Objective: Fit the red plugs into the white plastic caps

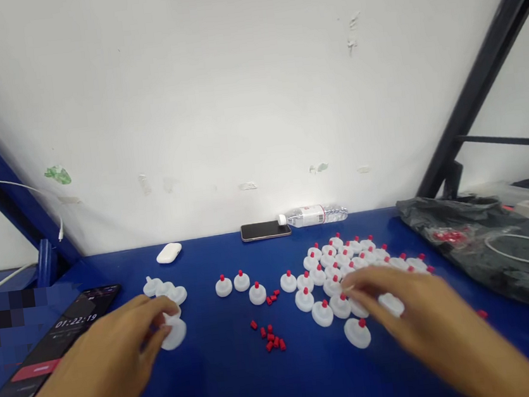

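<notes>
My left hand (137, 340) is at the left, its thumb and fingers closed at the edge of a white round cap (173, 334). More white caps without red tips (176, 294) lie just beyond it. My right hand (390, 299) reaches over the right-hand cluster of white caps with red tips (323, 313); its thumb and fingertips are drawn together beside one of them, and what they pinch, if anything, is hidden. Between the hands lie several small loose red pieces (271, 338), and three red-tipped white caps (223, 286) stand behind those.
A large phone showing a timer (47, 350) lies at the left, with a white case (169, 253) behind. Near the wall are a dark phone (265, 230) and a plastic bottle (314, 215). A black plastic bag (466, 252) covers the right side.
</notes>
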Demonstrator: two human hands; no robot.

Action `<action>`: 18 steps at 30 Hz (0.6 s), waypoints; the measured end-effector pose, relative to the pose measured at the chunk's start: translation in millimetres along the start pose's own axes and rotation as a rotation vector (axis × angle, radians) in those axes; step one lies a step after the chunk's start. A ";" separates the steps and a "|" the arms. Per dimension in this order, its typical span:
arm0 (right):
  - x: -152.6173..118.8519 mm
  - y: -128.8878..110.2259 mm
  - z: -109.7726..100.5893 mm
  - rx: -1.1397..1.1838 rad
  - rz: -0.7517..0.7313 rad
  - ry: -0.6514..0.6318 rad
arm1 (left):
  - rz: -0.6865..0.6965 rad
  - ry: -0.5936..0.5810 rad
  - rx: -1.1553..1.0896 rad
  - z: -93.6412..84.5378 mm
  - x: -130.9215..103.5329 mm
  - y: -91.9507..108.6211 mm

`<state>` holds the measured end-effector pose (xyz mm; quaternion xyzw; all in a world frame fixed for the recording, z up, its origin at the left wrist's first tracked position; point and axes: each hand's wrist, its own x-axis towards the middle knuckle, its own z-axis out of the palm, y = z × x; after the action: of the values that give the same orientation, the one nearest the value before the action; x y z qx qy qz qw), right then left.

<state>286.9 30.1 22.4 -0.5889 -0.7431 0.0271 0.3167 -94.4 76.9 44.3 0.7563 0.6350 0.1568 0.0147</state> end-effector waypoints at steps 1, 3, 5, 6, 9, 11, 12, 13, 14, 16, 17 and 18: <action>-2.5 -15.3 12.4 0.032 -0.052 -0.074 | 0.023 -0.082 0.003 2.1 -2.5 13.7; -7.0 -40.6 38.0 0.038 -0.126 -0.211 | 0.048 -0.208 -0.002 8.7 -7.4 41.7; -9.3 -56.1 58.9 -0.020 -0.128 -0.280 | 0.092 -0.346 0.018 16.0 -11.2 65.3; -9.4 -60.2 66.1 -0.046 -0.120 -0.307 | 0.109 -0.386 0.029 19.2 -12.8 74.1; -6.2 -63.0 75.5 -0.074 -0.086 -0.376 | 0.077 -0.454 0.062 25.2 -16.5 86.5; -3.5 -61.4 75.1 -0.065 -0.071 -0.403 | 0.018 -0.486 0.068 27.0 -18.4 85.8; -2.6 -60.4 74.0 -0.057 -0.066 -0.414 | -0.002 -0.504 0.065 27.8 -19.0 84.1; -2.1 -59.4 72.6 -0.045 -0.062 -0.424 | -0.003 -0.519 0.056 28.6 -19.4 82.2; -1.9 -58.4 70.9 -0.027 -0.056 -0.428 | 0.011 -0.523 0.044 29.5 -19.6 80.5; -2.3 -56.6 66.8 0.045 -0.036 -0.420 | 0.054 -0.496 0.026 31.4 -19.4 78.4; -2.7 -55.8 64.4 0.103 -0.020 -0.409 | 0.079 -0.468 0.018 32.2 -19.4 78.2; -3.1 -55.1 61.9 0.172 -0.004 -0.392 | 0.096 -0.438 0.010 32.8 -19.4 78.7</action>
<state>208.9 31.2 -5.6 -0.5416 -0.7865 0.2040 0.2153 -13.6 48.8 26.3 0.8015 0.5809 -0.0140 0.1410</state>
